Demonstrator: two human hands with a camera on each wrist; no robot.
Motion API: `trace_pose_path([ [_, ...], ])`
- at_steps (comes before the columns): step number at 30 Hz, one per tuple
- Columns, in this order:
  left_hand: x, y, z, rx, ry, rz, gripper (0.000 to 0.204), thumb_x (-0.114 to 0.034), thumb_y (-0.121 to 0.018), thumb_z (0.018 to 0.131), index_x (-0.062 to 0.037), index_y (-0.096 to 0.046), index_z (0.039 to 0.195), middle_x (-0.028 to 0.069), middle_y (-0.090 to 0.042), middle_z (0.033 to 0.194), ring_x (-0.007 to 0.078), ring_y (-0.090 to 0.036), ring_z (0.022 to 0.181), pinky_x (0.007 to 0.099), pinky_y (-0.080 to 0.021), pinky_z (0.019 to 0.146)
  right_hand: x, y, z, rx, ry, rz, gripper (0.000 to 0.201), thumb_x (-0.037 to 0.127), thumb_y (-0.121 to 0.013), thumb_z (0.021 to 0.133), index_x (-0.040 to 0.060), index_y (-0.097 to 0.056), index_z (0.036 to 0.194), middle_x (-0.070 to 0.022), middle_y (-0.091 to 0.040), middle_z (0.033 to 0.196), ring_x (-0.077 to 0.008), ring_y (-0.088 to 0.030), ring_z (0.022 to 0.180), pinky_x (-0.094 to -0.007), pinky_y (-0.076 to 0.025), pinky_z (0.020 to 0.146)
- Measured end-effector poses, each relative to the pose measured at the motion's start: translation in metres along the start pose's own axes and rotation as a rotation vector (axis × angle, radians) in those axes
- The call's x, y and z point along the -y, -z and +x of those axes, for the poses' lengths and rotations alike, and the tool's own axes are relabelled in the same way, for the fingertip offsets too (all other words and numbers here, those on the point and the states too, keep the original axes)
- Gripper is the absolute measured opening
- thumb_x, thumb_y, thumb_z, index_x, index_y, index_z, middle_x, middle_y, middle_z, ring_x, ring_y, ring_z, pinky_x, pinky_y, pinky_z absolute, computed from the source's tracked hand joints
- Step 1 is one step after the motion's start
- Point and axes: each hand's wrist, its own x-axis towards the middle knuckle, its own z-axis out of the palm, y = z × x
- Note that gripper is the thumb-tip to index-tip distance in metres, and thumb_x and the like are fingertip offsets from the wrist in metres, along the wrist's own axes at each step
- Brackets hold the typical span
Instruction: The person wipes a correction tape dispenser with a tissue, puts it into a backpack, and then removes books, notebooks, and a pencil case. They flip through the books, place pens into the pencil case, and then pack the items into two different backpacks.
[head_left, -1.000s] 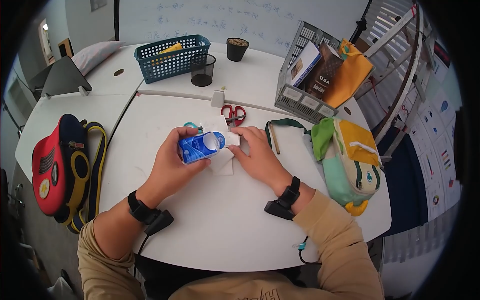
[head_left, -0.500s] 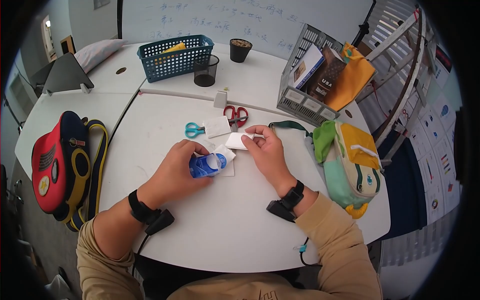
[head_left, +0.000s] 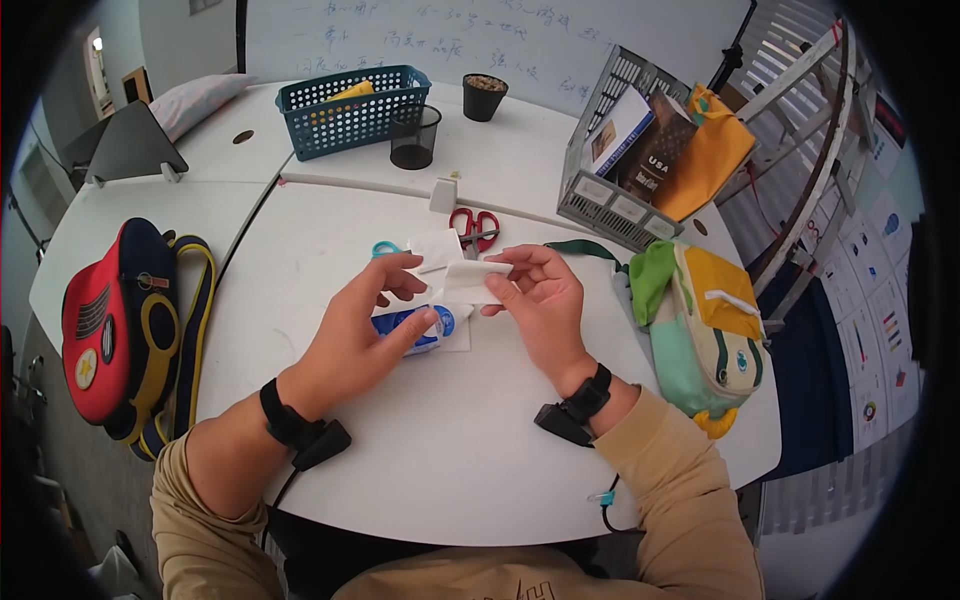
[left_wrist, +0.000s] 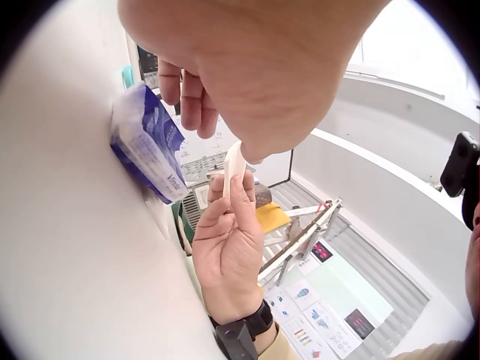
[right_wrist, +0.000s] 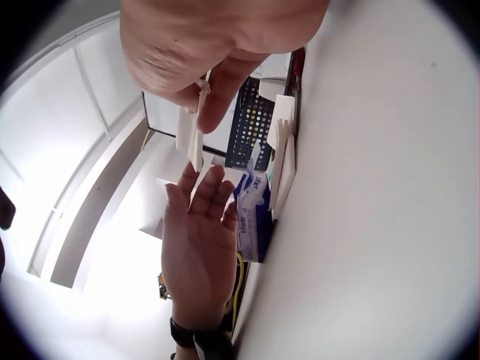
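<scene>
My right hand [head_left: 545, 310] pinches a folded white tissue [head_left: 472, 282] between thumb and fingers, above the table. My left hand [head_left: 355, 325] is just left of it, thumb and fingers spread apart, fingertips near the tissue's edge. Below the left hand a blue and white tissue pack [left_wrist: 150, 142] sits on the table, partly covered by the thumb in the head view. White sheets [head_left: 460, 338] lie under and beside the pack. Beyond the hands, another folded tissue [head_left: 432, 244] overlaps the teal-handled scissors [head_left: 385, 249] and touches the red-handled scissors [head_left: 486, 232].
A red and navy bag [head_left: 110, 320] lies at the left, a green, cream and yellow backpack [head_left: 700, 330] at the right. Along the back are a teal basket [head_left: 340, 125], a black mesh cup [head_left: 412, 150], a small pot [head_left: 484, 100] and a grey crate [head_left: 610, 210] of books.
The right hand has drawn the tissue away from the pack and lifted it. The left hand has let go of the pack, which now sits on the table, and opened its fingers.
</scene>
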Motion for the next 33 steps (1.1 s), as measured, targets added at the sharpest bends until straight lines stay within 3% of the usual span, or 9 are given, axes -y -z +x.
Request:
trace_pose_path([
  [6, 0.005, -0.003, -0.001, 0.032, 0.099, -0.202, 0.030, -0.006, -0.077, 0.112, 0.0006, -0.066, 0.139, 0.0028, -0.073, 0.109, 0.0107, -0.069, 0.102, 0.0286, -0.056, 0.092, -0.002, -0.006, -0.010, 0.178, 0.021, -0.034, 0.034, -0.009, -0.077, 0.106, -0.0008, -0.072, 0.138, -0.0114, -0.075, 0.133, -0.0172, -0.075, 0.122, -0.0355, -0.078, 0.087],
  [10, 0.008, -0.006, -0.001, -0.012, 0.199, -0.326, 0.025, -0.005, -0.076, 0.113, -0.0014, -0.067, 0.136, 0.0001, -0.071, 0.104, 0.0072, -0.066, 0.096, 0.0255, -0.055, 0.087, 0.003, -0.015, -0.010, 0.211, 0.145, -0.120, 0.044, -0.007, -0.092, 0.093, 0.0015, -0.076, 0.134, -0.0099, -0.071, 0.143, -0.0203, -0.075, 0.126, -0.0352, -0.074, 0.097],
  [13, 0.002, 0.001, -0.002, 0.013, 0.279, -0.369, 0.028, -0.004, -0.076, 0.112, -0.0022, -0.065, 0.138, -0.0003, -0.070, 0.103, 0.0054, -0.065, 0.092, 0.0234, -0.053, 0.083, 0.000, -0.010, -0.008, 0.263, 0.241, -0.356, 0.051, -0.006, -0.097, 0.086, 0.0055, -0.078, 0.131, -0.0106, -0.069, 0.146, -0.0221, -0.074, 0.128, -0.0343, -0.070, 0.104],
  [22, 0.002, -0.001, -0.002, 0.021, 0.301, -0.424, 0.034, -0.003, -0.076, 0.111, -0.0018, -0.062, 0.142, -0.0008, -0.070, 0.101, 0.0044, -0.065, 0.091, 0.0218, -0.051, 0.082, 0.006, -0.005, -0.009, 0.293, 0.380, -0.577, 0.038, -0.002, -0.097, 0.087, 0.0092, -0.085, 0.121, -0.0100, -0.072, 0.142, -0.0231, -0.078, 0.116, -0.0336, -0.064, 0.096],
  [25, 0.003, 0.000, -0.002, 0.046, 0.295, -0.363, 0.030, -0.006, -0.071, 0.114, -0.0013, -0.061, 0.141, 0.0003, -0.072, 0.105, 0.0058, -0.066, 0.094, 0.0239, -0.053, 0.085, 0.005, -0.003, -0.009, 0.303, 0.355, -0.500, 0.028, -0.002, -0.092, 0.094, 0.0082, -0.086, 0.119, -0.0107, -0.072, 0.140, -0.0216, -0.077, 0.117, -0.0325, -0.065, 0.095],
  [28, -0.001, 0.005, -0.003, 0.024, 0.118, -0.174, 0.033, 0.000, -0.066, 0.107, -0.0016, -0.062, 0.140, 0.0066, -0.070, 0.115, 0.0135, -0.067, 0.106, 0.0310, -0.054, 0.092, 0.000, -0.004, -0.010, 0.260, 0.265, -0.393, 0.020, -0.002, -0.085, 0.101, 0.0030, -0.083, 0.120, -0.0119, -0.071, 0.140, -0.0210, -0.076, 0.120, -0.0318, -0.067, 0.096],
  [31, 0.001, 0.015, -0.001, 0.100, -0.089, 0.203, 0.043, 0.004, -0.061, 0.093, -0.0041, -0.067, 0.134, 0.0132, -0.064, 0.125, 0.0261, -0.064, 0.121, 0.0399, -0.053, 0.102, -0.007, -0.002, -0.008, 0.197, 0.176, -0.197, 0.017, 0.000, -0.083, 0.105, -0.0023, -0.080, 0.122, -0.0127, -0.069, 0.141, -0.0211, -0.076, 0.121, -0.0317, -0.070, 0.100],
  [33, 0.003, 0.016, 0.000, 0.140, -0.138, 0.248, 0.045, 0.004, -0.060, 0.085, -0.0061, -0.073, 0.128, 0.0152, -0.062, 0.127, 0.0324, -0.060, 0.124, 0.0429, -0.052, 0.106, -0.011, 0.002, -0.008, 0.209, 0.160, -0.192, 0.018, 0.000, -0.083, 0.105, -0.0037, -0.079, 0.122, -0.0127, -0.068, 0.141, -0.0215, -0.076, 0.122, -0.0322, -0.070, 0.101],
])
